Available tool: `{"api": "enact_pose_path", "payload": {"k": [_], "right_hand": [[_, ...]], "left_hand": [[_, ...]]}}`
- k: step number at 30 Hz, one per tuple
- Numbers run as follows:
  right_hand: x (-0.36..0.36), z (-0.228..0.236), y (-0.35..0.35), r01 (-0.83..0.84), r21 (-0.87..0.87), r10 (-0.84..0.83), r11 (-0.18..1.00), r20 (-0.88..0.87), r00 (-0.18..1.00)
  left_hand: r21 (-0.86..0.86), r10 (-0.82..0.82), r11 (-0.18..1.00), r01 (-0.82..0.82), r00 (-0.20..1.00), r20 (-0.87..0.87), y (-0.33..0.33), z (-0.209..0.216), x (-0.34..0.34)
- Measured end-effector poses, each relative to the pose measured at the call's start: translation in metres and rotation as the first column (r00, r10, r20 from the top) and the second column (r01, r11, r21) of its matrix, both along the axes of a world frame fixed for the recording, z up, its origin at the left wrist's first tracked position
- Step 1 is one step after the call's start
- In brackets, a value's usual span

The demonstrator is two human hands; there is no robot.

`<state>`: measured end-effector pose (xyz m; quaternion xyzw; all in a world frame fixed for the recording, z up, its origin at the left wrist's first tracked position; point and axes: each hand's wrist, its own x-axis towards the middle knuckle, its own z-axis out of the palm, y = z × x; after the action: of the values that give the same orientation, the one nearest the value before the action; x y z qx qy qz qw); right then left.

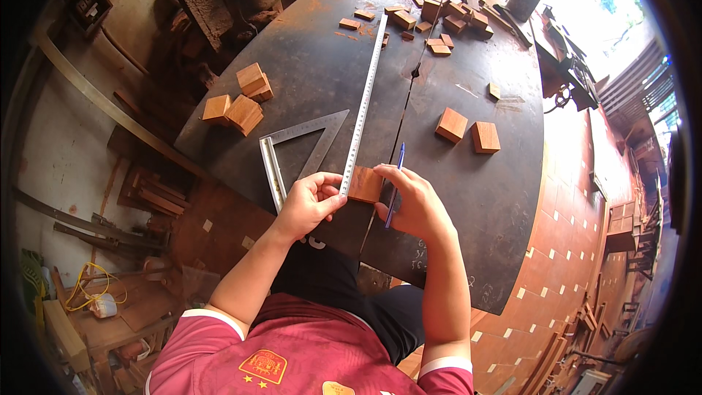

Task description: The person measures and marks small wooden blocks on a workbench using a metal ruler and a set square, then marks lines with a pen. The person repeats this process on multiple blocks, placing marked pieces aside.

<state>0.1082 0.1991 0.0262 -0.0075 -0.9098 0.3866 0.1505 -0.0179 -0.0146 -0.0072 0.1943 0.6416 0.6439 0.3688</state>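
Observation:
My left hand (pixel 307 207) pinches the near end of a long steel ruler (pixel 363 110) between thumb and fingers. The ruler runs away from me over the dark tabletop, along the left edge of a reddish-brown wooden block (pixel 365 185). At the block's right side is my right hand (pixel 417 203), its thumb and forefinger touching the wood. A blue pen (pixel 395 184) is held in that same hand, tilted, its upper end past the fingers. Left of the ruler lies a metal set square (pixel 303 132), close to my left hand.
Several wooden blocks (pixel 240 107) are grouped on the left of the dark metal table (pixel 292 66). Two more blocks (pixel 452 125) and a small piece (pixel 494 91) lie to the right. A heap of blocks (pixel 453 18) covers the far end. A narrow slot (pixel 406 102) splits the tabletop.

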Motion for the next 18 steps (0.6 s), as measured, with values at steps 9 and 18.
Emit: {"api": "enact_pose_path", "payload": {"k": [9,18], "right_hand": [[-0.0001,-0.0003,0.0003,-0.001,-0.008,0.001,1.000,0.006,1.000],[-0.0001,0.0027,-0.0001,-0.005,0.004,0.005,1.000,0.004,1.000]], "left_hand": [[0.003,0.022,1.000,-0.022,1.000,-0.013,0.0003,-0.0026,0.0014],[-0.004,0.023,1.000,-0.023,0.999,-0.032,0.0002,-0.0035,0.0020]]}}
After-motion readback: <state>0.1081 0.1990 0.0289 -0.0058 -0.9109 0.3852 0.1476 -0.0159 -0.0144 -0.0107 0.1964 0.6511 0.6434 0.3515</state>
